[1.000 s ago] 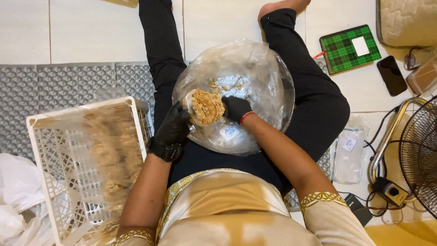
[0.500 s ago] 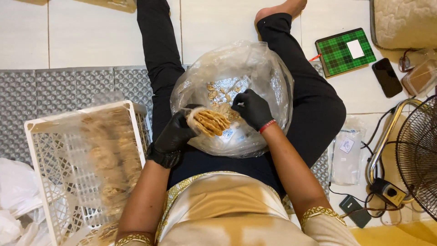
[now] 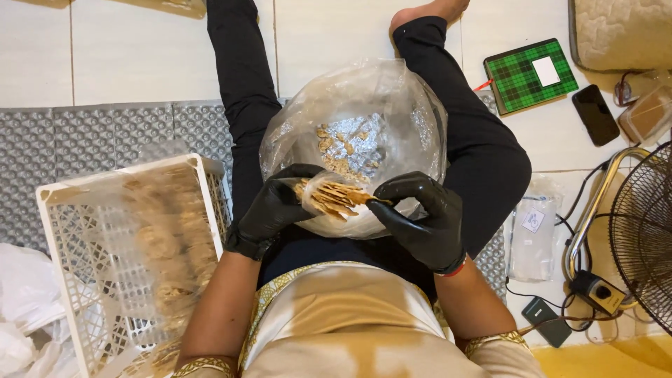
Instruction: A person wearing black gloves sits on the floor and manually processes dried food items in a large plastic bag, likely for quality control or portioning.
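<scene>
Your two hands, both in black gloves, meet just in front of your lap, at the near rim of the bowl (image 3: 420, 126) that sits between your legs. Your left hand (image 3: 269, 210) curls its fingers around the near-left end of a small clear bag of crackers (image 3: 332, 196), thumb on top, clamped on it. Your right hand (image 3: 420, 220) pinches the other end of the same bag, thumb and forefinger pressed together on the plastic while the remaining fingers bend loosely beneath. The bag of crackers lies level, held over the bowl's near edge.

The bowl is lined with a big clear plastic sheet, and a few broken cracker pieces (image 3: 343, 150) lie at its bottom on foil, just beyond the bag.

Left of the bowl, beside your left leg, stands a white plastic crate (image 3: 77, 231) holding more filled bags, resting on a grey foam mat (image 3: 105, 136). Right of the bowl, past your right knee, lie some flat clear bags (image 3: 533, 234), a fan (image 3: 647, 238) with its cable and plug, and farther off a black phone (image 3: 595, 114) and a green checked notebook (image 3: 530, 75) on the tiled floor.
</scene>
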